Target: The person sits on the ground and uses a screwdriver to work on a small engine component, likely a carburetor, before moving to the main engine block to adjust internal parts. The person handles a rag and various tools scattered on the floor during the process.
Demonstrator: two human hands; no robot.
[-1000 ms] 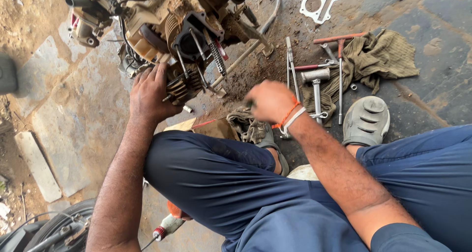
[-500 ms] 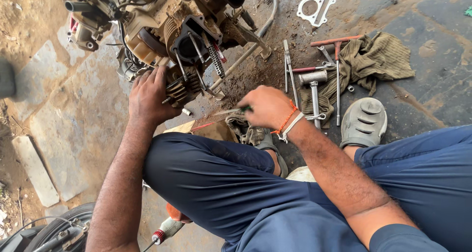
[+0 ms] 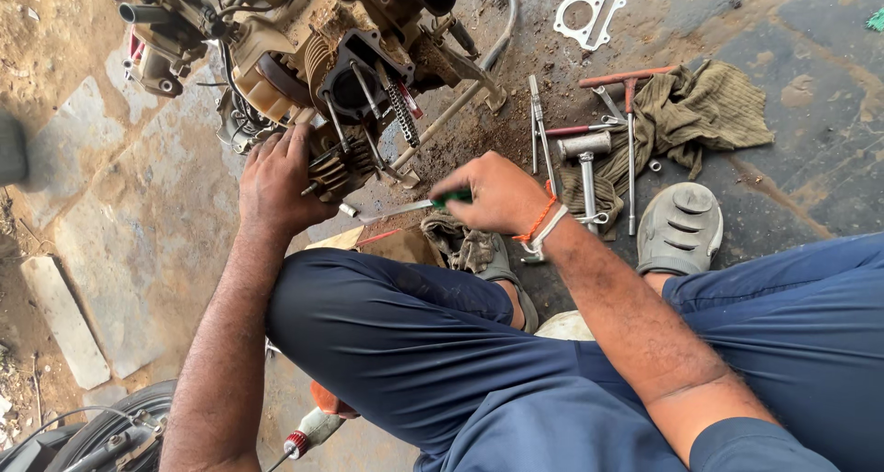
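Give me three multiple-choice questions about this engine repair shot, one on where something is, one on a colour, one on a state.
1. Where does the metal gasket lie?
A. on the ground beyond the tools
B. on the person's knee
C. inside the engine

2. What colour is the handle of the screwdriver in the right hand?
A. red
B. green
C. yellow

3. What is the left hand doing?
A. hanging free in the air
B. holding a hammer
C. resting on the finned cylinder of the engine

Answers: 1 A, it lies flat on the dark ground past the rag. 2 B, green shows by the fingers. 3 C, the palm and fingers lie against the fins.
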